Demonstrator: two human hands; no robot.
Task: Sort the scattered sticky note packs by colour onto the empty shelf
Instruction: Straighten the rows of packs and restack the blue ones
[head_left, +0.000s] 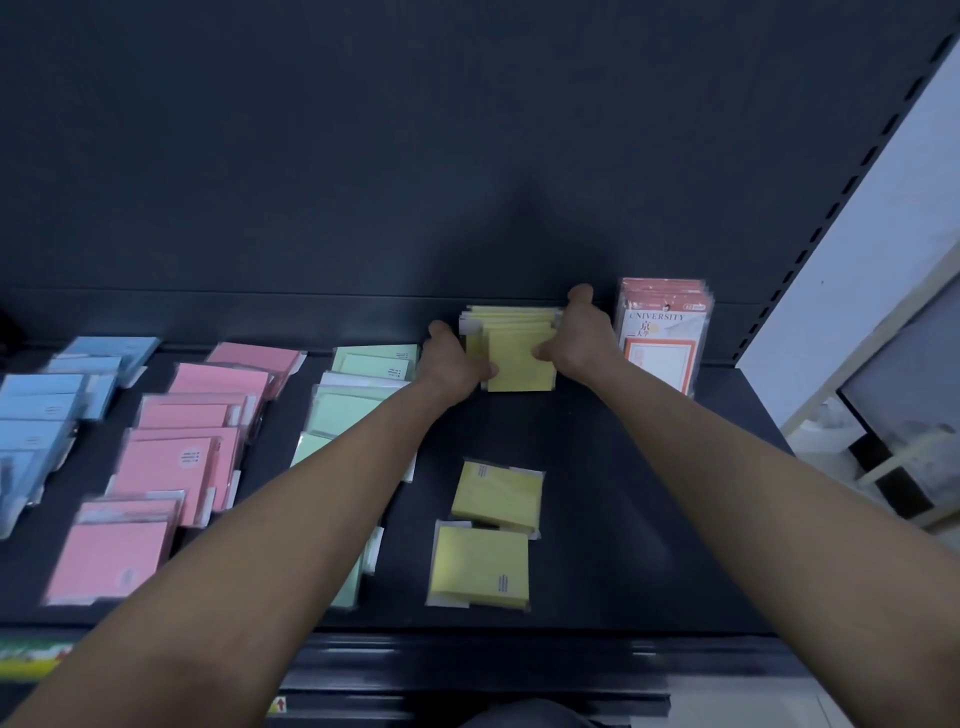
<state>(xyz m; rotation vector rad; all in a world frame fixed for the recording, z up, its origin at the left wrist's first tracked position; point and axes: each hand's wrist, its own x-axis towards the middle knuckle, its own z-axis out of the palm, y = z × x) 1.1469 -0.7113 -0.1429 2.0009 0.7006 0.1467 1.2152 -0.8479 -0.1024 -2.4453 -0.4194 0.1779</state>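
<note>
The left hand (453, 362) and right hand (577, 343) clasp the yellow stack (519, 361) by its sides; orange packs (661, 338) stand just right of it, green packs (358, 400) left.

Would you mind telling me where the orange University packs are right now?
In the head view the orange University packs stand at the back right of the shelf, just right of the right hand gripping the yellow stack.

yellow stack (517, 358): fanned, shelf (623, 493) back | 2 yellow packs (497, 498): flat, touching, nearer front | blue packs (36, 400), pink packs (171, 462), green packs (353, 410): rows leftward
</note>
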